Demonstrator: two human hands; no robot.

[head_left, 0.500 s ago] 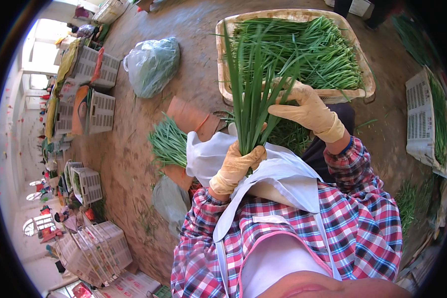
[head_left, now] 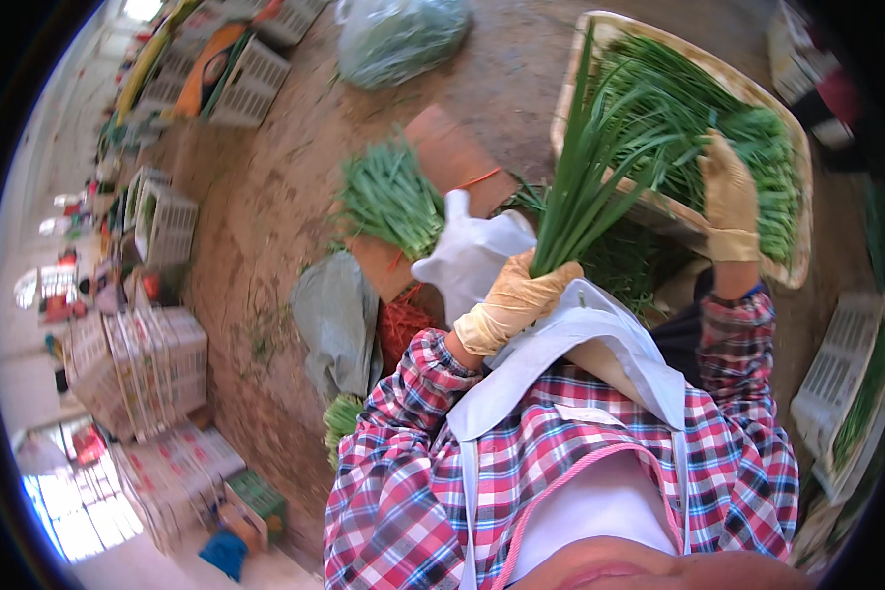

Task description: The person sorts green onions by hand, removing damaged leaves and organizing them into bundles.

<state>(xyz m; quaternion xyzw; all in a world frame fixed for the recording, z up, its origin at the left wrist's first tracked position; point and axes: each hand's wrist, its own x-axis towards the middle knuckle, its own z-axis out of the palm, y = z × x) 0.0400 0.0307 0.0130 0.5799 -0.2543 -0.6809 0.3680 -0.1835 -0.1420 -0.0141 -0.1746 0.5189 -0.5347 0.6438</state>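
Observation:
My gloved left hand [head_left: 526, 299] is closed round the lower ends of a bunch of garlic chives [head_left: 592, 192], its long leaves fanning up and away from me. My gloved right hand [head_left: 732, 192] is over the near right part of a pale plastic crate [head_left: 649, 201], apart from the bunch. Its fingers are stretched out and appear to hold nothing. More chives [head_left: 752, 128] fill the crate; whether my fingertips touch them I cannot tell. A neat pile of chives [head_left: 388, 197] lies on a brown board [head_left: 452, 147] to the left, beside a white cloth [head_left: 470, 253].
Red strings [head_left: 403, 323] and a grey plastic sheet [head_left: 332, 320] lie left of my lap. A tied clear bag of greens [head_left: 403, 39] sits on the floor beyond. Another crate [head_left: 841, 383] stands at the right, and stacked crates [head_left: 147, 369] line the left.
My right hand has left the chive leaves and moved right, over the crate, with its fingers straightened. My left hand still grips the bunch. The whole view has turned.

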